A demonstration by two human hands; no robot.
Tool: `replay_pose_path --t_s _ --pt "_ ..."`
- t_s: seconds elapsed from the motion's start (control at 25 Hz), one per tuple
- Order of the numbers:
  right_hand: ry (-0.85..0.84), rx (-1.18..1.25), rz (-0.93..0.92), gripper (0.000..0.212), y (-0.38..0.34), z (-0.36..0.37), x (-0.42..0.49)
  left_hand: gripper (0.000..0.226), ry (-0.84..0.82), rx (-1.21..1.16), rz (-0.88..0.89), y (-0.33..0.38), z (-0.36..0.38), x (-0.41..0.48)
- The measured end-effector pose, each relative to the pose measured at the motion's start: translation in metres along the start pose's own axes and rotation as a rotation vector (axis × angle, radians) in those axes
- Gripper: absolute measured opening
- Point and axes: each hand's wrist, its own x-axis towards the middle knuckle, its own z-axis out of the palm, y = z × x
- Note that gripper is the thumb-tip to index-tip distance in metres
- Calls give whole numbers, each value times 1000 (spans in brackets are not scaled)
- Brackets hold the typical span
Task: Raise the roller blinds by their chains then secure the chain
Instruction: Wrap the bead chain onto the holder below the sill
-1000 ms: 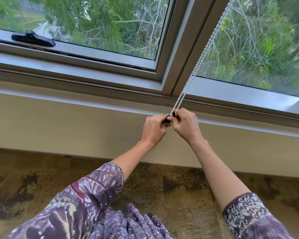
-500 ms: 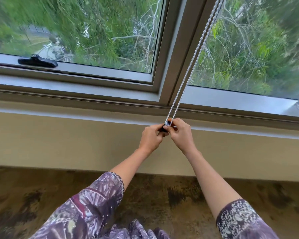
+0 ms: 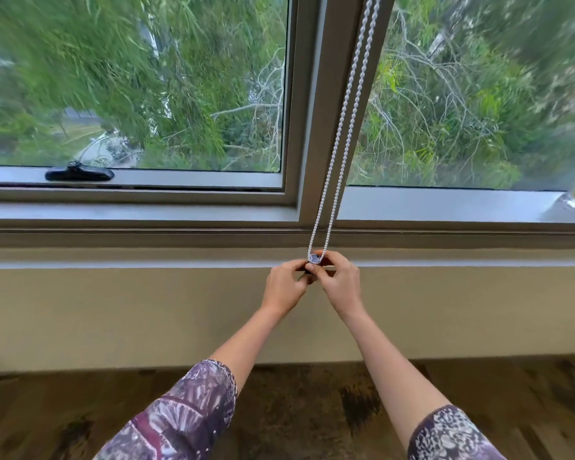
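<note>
A white beaded chain [image 3: 341,127] runs as a double strand down the grey window mullion [image 3: 312,111] to a small dark round holder [image 3: 314,258] just below the sill. My left hand [image 3: 284,285] pinches the holder from the left. My right hand [image 3: 339,282] pinches it from the right, thumb and fingers around the bottom loop of the chain. Both hands meet at the holder against the beige wall. The blind itself is out of view above.
A black window latch [image 3: 79,174] sits on the left sash frame. The grey sill [image 3: 146,240] runs across the view above a beige wall [image 3: 113,310]. A mottled brown floor [image 3: 296,410] lies below. Trees show through both panes.
The view has tilted upward and levelled, so the window fills more of the frame. Both hands have stayed together on the holder at the chain's bottom loop.
</note>
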Motion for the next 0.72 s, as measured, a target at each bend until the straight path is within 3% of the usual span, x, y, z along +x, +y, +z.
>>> replay_pose_path --t_s 0.72 --pt "-54 29 -3 13 7 2 -1 35 -34 -22 -41 -1 -4 -8"
